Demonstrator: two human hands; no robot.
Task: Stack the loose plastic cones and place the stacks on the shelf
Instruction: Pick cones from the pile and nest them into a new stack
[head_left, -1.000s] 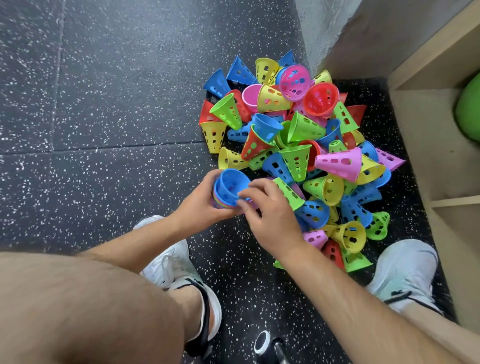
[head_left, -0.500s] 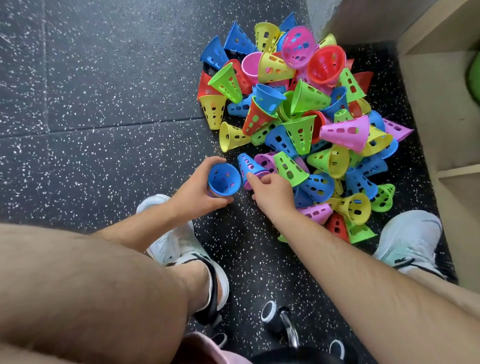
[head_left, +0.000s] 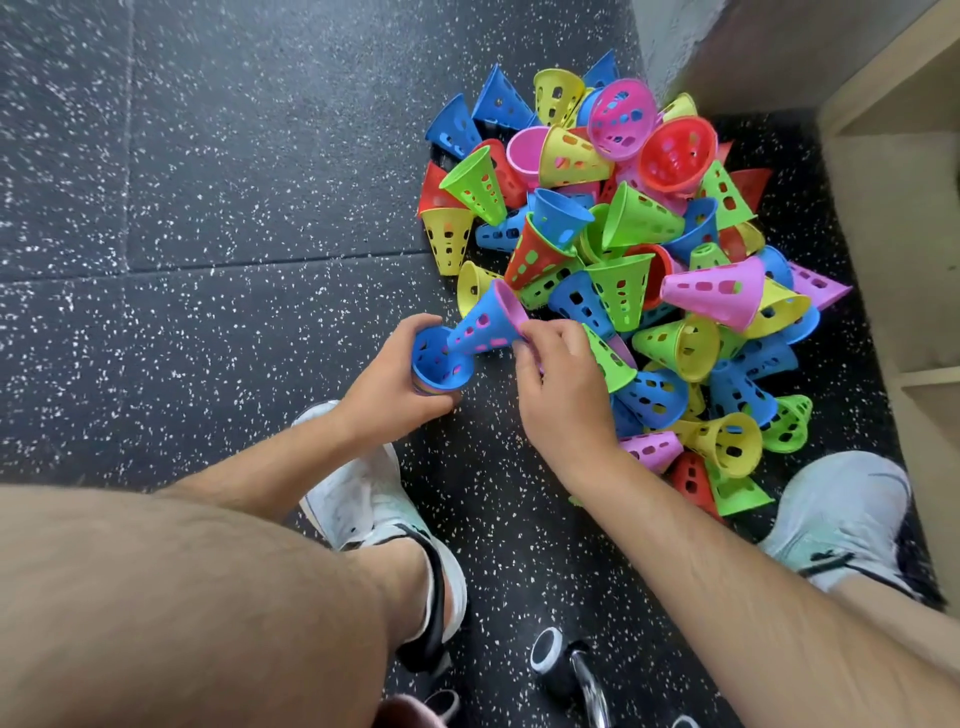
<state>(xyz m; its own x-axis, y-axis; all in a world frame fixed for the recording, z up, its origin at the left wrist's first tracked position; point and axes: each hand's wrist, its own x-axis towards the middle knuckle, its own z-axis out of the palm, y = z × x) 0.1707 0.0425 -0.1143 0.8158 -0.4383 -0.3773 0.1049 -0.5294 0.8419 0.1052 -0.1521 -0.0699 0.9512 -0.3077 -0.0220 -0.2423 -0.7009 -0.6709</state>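
From the head view, the person crouches over a dark speckled floor (head_left: 234, 208). The left hand (head_left: 400, 379) curls its fingers round a short stack (head_left: 441, 364) of cones. The stack's top cone is blue, and its open mouth faces up towards the camera. Other colours show only as thin edges beneath it.

The right hand (head_left: 563, 387) pinches the wide end of a blue cone (head_left: 483, 325) between thumb and fingertips. A pink rim shows at that end. This cone lies tilted, its narrow tip pointing down and left into the mouth of the stack, where the two touch.

Just beyond the right hand lies the pile of loose cones (head_left: 623, 249), a heap of blue, yellow, green, red and pink ones. It sits on the floor near the far right corner, between a grey wall (head_left: 670, 41) and the front of a pale wooden shelf (head_left: 893, 234).

A white shoe (head_left: 358, 493) is planted beneath the left forearm, and another shoe (head_left: 841, 514) stands at the near edge of the pile, beside the shelf.
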